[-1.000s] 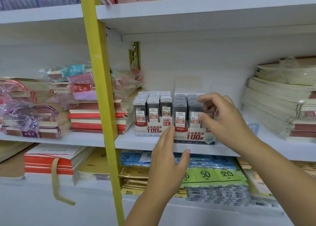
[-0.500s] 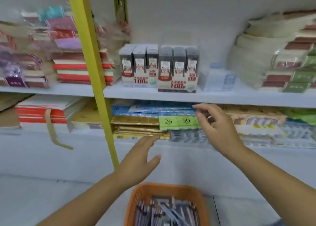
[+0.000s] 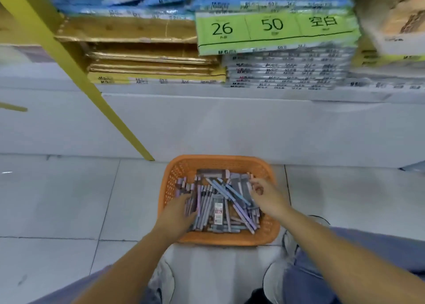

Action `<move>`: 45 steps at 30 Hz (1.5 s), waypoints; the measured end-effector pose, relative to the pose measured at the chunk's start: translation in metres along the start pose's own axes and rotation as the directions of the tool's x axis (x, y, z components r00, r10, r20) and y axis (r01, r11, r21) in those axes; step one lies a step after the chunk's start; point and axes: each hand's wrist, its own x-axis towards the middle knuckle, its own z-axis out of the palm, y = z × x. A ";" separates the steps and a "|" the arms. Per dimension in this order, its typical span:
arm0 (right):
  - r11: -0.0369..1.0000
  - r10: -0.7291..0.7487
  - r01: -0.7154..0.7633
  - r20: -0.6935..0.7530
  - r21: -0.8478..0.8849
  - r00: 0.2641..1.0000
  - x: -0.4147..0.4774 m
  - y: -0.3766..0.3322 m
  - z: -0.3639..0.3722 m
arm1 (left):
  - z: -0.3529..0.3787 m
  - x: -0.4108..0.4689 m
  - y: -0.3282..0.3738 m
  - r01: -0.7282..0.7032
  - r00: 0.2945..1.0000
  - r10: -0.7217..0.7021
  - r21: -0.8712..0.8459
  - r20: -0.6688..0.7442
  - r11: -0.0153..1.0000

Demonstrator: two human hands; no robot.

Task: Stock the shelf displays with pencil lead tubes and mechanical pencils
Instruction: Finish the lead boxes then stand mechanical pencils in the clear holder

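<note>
Orange latticed plastic forms the basket [image 3: 273, 225], which stands on the tiled floor [image 3: 69, 200] at the foot of the shelving, directly before the person. It holds the task's stock in one loose heap. Grey pencil lead tubes [image 3: 218, 209] lie throughout, one face up mid-heap with a white and red label. Blue and lilac mechanical pencils [image 3: 233, 194] lie slantwise across them.

Left hand [image 3: 176, 215]: enters from the near left side, back upward, with its fingers pushed in among the pencils. The fingertips are blurred and partly covered, so it cannot be told whether they grip anything.

Right hand [image 3: 268, 196]: poised over the right of the heap, fingers curled, thumb and forefinger drawn close together by the end of a grey tube near the far right rim. Whether they have closed on that tube cannot be told.

Surroundings: the lowest shelf [image 3: 207, 93] above the basket carries flat stacks of gold packs [image 3: 138, 31], silver-grey packs [image 3: 287, 71] and a green pack [image 3: 273, 31] marked 26 and 50. A yellow post [image 3: 76, 73] slants down to the floor just left of the basket.

Progress: the displays for tubes and pencils lie outside this view, so their fill cannot be read. The heap covers the basket bottom several items deep, which suggests that much stocking remains. The step in hand appears to be gathering the next handful. Lifting it to the displays and slotting it in is not yet done.
</note>
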 end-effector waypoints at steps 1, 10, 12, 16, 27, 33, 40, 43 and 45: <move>1.000 0.010 -0.011 -0.020 -0.021 1.000 0.008 0.007 0.008 | 0.007 0.006 -0.003 0.020 1.000 -0.020 -0.007 0.017 1.000; 0.966 0.094 -0.138 -0.198 -0.221 0.976 0.052 0.027 0.070 | 0.064 0.044 0.009 0.055 0.992 -0.037 -0.162 0.117 0.985; 0.965 0.128 -0.172 -0.219 -0.197 0.967 0.057 0.029 0.075 | 0.076 0.051 0.011 0.070 0.994 -0.054 -0.165 0.099 0.984; 0.962 0.109 -0.168 -0.260 -0.217 0.960 0.062 0.029 0.080 | 0.093 0.056 0.018 0.103 0.994 -0.104 -0.073 -0.013 0.992; 0.978 0.002 -0.031 -0.139 -0.205 0.990 0.065 0.024 0.077 | 0.099 0.057 0.013 0.131 0.982 -0.138 -0.061 -0.127 0.989; 0.993 0.010 -0.027 -0.142 -0.118 0.990 0.063 0.023 0.064 | 0.086 0.057 0.011 0.154 0.982 -0.176 -0.255 -0.067 0.955; 0.999 -0.025 0.017 -0.172 -0.048 0.985 0.053 0.025 0.051 | 0.048 0.046 -0.003 0.239 0.969 -0.207 -0.304 0.134 0.922; 0.997 -0.074 0.066 -0.200 -0.046 0.977 0.046 0.022 0.053 | 0.022 0.044 -0.007 0.264 0.949 -0.210 -0.226 0.237 0.938; 0.995 -0.100 0.100 -0.210 -0.009 0.973 0.042 0.018 0.055 | 0.003 0.043 -0.008 0.292 0.926 -0.229 -0.185 0.299 0.938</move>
